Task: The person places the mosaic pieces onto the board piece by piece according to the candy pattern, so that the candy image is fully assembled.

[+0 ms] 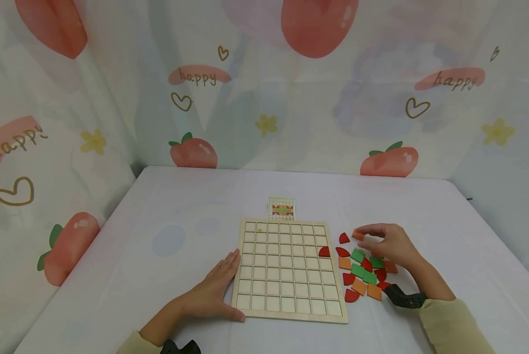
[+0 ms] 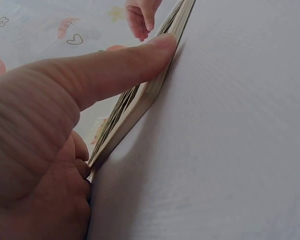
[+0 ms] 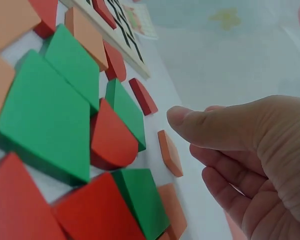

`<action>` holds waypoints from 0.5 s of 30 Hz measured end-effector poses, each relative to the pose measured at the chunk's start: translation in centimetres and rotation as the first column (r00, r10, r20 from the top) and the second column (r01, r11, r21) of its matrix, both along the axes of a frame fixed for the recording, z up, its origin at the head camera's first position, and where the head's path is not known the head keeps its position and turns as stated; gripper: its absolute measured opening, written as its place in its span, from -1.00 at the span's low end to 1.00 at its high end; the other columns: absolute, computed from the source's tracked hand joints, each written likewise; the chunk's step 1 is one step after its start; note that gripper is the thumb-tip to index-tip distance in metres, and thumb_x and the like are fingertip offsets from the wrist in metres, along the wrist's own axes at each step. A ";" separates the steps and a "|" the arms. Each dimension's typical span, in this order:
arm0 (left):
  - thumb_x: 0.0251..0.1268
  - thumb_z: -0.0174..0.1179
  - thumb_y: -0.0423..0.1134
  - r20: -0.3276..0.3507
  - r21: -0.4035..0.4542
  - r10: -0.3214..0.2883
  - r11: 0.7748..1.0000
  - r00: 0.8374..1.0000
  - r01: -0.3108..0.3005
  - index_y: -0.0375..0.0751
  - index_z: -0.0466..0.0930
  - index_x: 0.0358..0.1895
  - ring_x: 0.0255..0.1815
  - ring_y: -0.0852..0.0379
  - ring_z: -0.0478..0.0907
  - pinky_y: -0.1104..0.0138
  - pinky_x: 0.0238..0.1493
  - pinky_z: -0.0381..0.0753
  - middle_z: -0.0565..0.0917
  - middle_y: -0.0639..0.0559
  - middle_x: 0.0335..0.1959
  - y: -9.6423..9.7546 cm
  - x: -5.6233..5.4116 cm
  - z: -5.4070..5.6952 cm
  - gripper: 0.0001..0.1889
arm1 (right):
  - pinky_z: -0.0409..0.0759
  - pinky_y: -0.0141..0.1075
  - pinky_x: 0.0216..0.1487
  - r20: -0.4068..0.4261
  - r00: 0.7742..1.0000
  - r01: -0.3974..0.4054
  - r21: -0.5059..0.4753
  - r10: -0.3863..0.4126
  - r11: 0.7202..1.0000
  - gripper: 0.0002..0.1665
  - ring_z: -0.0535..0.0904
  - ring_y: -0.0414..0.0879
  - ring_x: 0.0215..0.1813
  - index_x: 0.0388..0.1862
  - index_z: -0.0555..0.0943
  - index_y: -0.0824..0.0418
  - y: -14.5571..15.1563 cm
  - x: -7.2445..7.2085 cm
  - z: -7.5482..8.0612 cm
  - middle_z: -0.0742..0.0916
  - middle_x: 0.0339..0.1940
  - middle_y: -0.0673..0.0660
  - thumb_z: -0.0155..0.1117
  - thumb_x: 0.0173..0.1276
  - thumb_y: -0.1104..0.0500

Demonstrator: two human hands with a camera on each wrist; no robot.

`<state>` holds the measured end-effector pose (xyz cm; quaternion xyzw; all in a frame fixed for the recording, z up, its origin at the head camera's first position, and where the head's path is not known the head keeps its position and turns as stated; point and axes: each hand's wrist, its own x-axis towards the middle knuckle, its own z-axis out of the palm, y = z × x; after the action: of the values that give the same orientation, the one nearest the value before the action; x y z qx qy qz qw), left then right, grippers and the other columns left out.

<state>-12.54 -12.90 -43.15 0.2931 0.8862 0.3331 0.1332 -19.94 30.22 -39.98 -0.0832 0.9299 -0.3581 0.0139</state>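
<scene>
By brushing low, the right hand (image 1: 392, 242), thumb and fingers parted, could scatter tiles (image 1: 358, 271). The spread left hand (image 1: 212, 294) could skew the board (image 1: 295, 317) by pushing.

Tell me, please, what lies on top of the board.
On the board: one red piece, in the rightmost column, and a small yellow spot in the top row. The surface under the piece is covered and cannot be seen.

light is dim, shadows soft, the right wrist view's nearest red piece (image 3: 19, 210) blurred
</scene>
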 end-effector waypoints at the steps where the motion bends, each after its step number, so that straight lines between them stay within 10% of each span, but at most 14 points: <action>1: -0.24 0.35 0.30 -0.001 -0.001 0.001 1.000 1.000 -0.001 -0.32 -0.33 0.43 0.44 0.07 -0.38 0.10 0.37 -0.30 -0.29 -0.08 0.47 0.0 0.0 0.0 0.32 | 0.63 -0.15 -0.21 0.001 1.000 0.006 -0.003 -0.006 1.000 -0.57 0.38 0.29 0.14 0.00 0.61 0.30 0.1 -0.1 -0.1 0.62 0.01 0.29 0.36 0.16 0.15; 15: -0.23 0.35 0.31 0.003 -0.011 0.005 1.000 1.000 -0.005 -0.31 -0.33 0.44 0.44 0.08 -0.38 0.09 0.37 -0.29 -0.29 -0.07 0.47 0.0 0.0 0.0 0.32 | 0.55 -0.04 -0.06 -0.001 0.997 0.080 -0.005 -0.080 0.997 -0.42 0.38 0.24 0.13 0.06 0.55 0.37 0.7 -0.6 -1.3 0.60 0.02 0.33 0.35 0.17 0.01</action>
<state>-12.54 -12.87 -43.13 0.2895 0.8886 0.3289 0.1354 -20.57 30.90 -41.32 -0.0463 0.9316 -0.3605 -0.0012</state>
